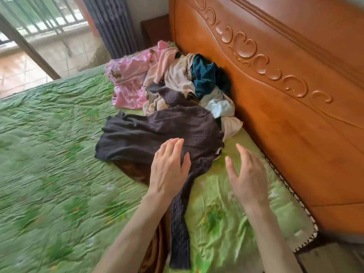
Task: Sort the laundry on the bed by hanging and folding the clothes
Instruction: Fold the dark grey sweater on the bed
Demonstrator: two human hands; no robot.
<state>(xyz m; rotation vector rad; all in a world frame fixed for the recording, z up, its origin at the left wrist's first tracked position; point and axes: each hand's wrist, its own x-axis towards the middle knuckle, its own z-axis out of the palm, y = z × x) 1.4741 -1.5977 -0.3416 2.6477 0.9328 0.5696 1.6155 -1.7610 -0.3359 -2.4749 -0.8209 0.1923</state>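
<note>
So the dark knit top [157,131] lies spread on the green bedspread [49,154], its body partly flattened and one sleeve trailing down toward me. My left hand [169,168] is over its lower edge with the fingers straight, gripping nothing; whether the palm presses the cloth or floats just above it I cannot tell. My right hand [246,174] hangs open beside the top, above bare bedspread, holding nothing either. A brown garment [136,170] peeks out from beneath the knit. Beyond it the unsorted pile [177,79] of pink, cream, teal and pale blue clothes sits against the wooden headboard [285,95]. I judge this the folding step, barely begun: next I should smooth the body flat, then bring that long sleeve across before doubling it over.
</note>
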